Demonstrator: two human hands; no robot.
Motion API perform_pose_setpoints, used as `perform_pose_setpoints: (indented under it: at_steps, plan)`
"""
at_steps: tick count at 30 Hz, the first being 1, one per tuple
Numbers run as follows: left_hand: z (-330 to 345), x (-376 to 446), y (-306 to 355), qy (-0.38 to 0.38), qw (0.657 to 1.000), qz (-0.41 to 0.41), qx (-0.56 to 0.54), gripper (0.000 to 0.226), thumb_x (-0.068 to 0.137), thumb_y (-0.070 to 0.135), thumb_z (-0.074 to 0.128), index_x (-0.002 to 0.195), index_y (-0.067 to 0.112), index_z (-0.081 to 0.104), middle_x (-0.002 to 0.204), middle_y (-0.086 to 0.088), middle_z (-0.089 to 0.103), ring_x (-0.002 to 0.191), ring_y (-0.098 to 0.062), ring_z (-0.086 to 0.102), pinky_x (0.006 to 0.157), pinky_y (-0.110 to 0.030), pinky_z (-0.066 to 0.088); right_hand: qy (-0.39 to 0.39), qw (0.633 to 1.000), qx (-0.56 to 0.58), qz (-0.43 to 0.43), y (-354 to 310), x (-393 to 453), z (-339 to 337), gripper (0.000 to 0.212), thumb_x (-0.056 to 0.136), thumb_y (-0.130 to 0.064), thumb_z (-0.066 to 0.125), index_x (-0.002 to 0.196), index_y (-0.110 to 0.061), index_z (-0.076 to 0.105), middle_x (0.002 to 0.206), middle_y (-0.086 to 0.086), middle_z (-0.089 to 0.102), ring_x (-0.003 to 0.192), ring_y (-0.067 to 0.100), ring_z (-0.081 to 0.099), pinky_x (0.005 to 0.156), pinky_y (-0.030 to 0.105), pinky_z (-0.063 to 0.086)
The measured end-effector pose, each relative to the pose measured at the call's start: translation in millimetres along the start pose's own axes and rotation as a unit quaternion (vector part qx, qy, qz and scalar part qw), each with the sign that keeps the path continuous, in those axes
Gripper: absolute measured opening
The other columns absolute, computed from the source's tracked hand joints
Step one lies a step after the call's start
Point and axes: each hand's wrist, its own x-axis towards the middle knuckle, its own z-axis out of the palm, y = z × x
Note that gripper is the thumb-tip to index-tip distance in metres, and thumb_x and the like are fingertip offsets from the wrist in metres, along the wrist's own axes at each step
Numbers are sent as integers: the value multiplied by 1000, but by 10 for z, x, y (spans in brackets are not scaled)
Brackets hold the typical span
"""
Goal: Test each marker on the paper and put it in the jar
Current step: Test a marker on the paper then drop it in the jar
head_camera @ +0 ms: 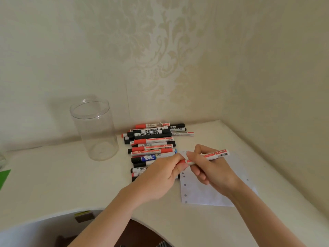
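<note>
Both my forearms come up from the bottom of the frame and meet a little right of centre. My left hand (161, 177) reaches in from the lower left, back of the hand upward, wrist nearly straight, thumb and forefinger pinching the red end of a marker (207, 156). My right hand (211, 172) comes in from the lower right, wrist bent slightly inward, fingers curled round the barrel of that same marker, which sticks out past my knuckles toward the right. The fingertips of my two hands almost touch. Both arms are bare.
</note>
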Motion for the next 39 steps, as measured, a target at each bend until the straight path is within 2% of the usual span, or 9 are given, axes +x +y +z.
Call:
perform_pose_setpoints:
  at_steps: [5,8,15,18,22,25,29,35,39]
  plan:
    - [-57,52,17,-83,994,-53,-40,44,93,60,31,107,27,57,96,3,65,89,-14,63,85,-42,53,-25,996,-62,-52,-1,-33,-127,36,98,-8,58,65,-4,45,48,9,53,34,20,37,37,22,31]
    - [-87,127,41,-118,990,-48,-53,35,100,49,33,96,23,56,79,11,55,65,1,52,70,-27,45,-26,995,-70,-73,25,-9,-186,36,97,-7,59,65,-3,44,46,9,52,32,19,37,34,21,31]
    - [-152,249,42,-182,976,-74,-96,33,103,43,34,89,19,53,63,15,52,59,-8,44,68,-25,41,-31,993,-69,-90,139,105,-263,38,97,-8,60,61,-12,45,46,9,54,29,17,39,34,19,32]
    - [-208,257,-8,-234,965,-74,-95,34,102,44,35,93,17,53,74,-8,53,63,-11,47,76,-33,44,-55,992,-72,-89,149,115,-255,39,96,-7,62,60,-15,47,47,9,56,30,17,41,35,18,33]
    - [-115,293,-11,-83,995,-45,-19,22,102,40,39,97,25,55,76,1,60,68,-18,55,69,-37,46,45,995,-22,-84,223,199,-156,40,95,-11,60,59,-15,41,43,7,47,28,16,30,34,16,26]
    - [16,295,-56,26,998,20,49,18,100,36,43,98,24,56,76,10,56,70,-6,52,62,-26,40,124,989,79,-23,238,299,-78,40,98,-4,51,62,-13,37,41,4,38,29,12,23,32,13,18]
    - [-131,138,-552,157,976,8,151,22,98,31,47,112,21,60,98,18,54,87,4,47,77,-13,39,247,932,266,12,164,373,-554,33,95,-7,45,65,-18,37,45,-5,29,31,4,21,28,15,12]
    - [144,301,-386,141,973,57,175,34,94,48,47,107,20,63,95,12,62,89,-4,50,82,-18,36,175,981,67,43,311,526,-427,24,98,-18,48,81,-6,59,61,14,64,46,22,55,39,25,40]
    - [367,367,-430,101,968,70,217,31,91,48,49,102,23,62,98,10,65,96,-11,57,90,-27,41,150,987,-45,42,336,664,-440,20,98,-19,57,83,-5,57,62,12,66,49,22,58,39,23,38]
